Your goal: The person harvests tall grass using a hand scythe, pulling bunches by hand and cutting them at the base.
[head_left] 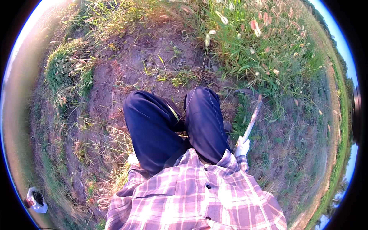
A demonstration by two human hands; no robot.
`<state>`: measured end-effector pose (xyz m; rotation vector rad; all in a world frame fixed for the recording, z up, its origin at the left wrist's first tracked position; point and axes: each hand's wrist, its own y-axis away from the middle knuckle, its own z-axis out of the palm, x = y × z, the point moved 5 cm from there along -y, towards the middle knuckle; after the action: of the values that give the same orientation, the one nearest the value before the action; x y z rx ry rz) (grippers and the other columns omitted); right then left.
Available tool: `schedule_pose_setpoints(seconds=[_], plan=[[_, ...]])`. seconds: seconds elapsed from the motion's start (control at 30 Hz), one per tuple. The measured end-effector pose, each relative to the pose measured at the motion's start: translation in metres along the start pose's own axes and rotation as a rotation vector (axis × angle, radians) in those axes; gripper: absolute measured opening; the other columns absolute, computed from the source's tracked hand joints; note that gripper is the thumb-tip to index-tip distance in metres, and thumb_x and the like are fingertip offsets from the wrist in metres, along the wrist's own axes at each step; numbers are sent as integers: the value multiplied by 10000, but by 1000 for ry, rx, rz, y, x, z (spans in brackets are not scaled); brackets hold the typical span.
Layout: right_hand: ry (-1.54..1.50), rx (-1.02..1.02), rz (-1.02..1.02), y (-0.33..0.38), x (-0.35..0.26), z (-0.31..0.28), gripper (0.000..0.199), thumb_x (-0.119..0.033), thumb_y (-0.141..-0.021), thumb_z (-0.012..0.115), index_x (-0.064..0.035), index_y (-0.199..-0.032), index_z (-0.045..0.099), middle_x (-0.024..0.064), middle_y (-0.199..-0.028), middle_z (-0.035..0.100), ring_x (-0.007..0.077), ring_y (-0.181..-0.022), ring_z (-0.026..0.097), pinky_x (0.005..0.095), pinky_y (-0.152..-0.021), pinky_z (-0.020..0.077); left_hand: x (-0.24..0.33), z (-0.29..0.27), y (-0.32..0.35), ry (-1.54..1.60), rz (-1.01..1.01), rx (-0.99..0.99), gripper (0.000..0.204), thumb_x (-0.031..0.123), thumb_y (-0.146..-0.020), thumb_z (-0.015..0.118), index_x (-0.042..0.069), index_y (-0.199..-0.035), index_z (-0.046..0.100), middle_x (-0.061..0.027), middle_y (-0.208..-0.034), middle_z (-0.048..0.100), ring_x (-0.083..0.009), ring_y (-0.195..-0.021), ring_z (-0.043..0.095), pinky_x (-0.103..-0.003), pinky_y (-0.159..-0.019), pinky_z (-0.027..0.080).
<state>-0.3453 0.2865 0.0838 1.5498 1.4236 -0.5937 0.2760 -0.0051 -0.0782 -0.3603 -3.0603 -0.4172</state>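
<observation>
My right hand (242,147), in a white glove, is closed round the pale wooden handle of a sickle (253,118), out beside my right knee. The handle slants up and away, and its dark curved blade reaches left at the far end, close to the edge of the tall grass (245,57). Low by my left thigh, my left hand (133,158) shows only as a small patch of white glove. Its fingers are hidden behind the trouser leg. Dry, straw-coloured grass (115,168) lies right around it.
I am crouched, knees bent in dark trousers (153,130), on bare brown soil (126,57) with small weeds. Green grass with seed heads stands ahead and to the right. A grass clump (63,69) lies at far left. Another person (37,200) is off at the lower left.
</observation>
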Motion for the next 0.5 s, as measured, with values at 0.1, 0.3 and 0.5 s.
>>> schedule_pose_setpoints(seconds=[0.1,0.3,0.5], plan=[[3,-39,-65,0,-11,21,284,-291,-885,669,-51,-923,520,22,-635,538,113,-476,520,283,-421,417,0,-16,-7,26,143,97,539,418,-886,539,31,-1259,581,-158,-903,716,-348,-796,691,-451,-697,535],[-25,57,15,-12,-25,-40,234,-269,-929,615,-66,-947,500,-6,-608,493,97,-441,485,272,-392,391,-27,-250,-35,42,-575,395,511,431,-820,563,-64,-901,664,-282,-888,678,-455,-806,657,-536,-748,513],[-122,-13,-2,-24,-34,-39,237,-300,-952,595,-86,-942,493,-14,-614,482,86,-442,472,258,-387,383,12,-445,-109,-318,-591,576,818,742,-845,445,-15,-1076,653,-213,-849,702,-417,-722,689,-516,-631,548]])
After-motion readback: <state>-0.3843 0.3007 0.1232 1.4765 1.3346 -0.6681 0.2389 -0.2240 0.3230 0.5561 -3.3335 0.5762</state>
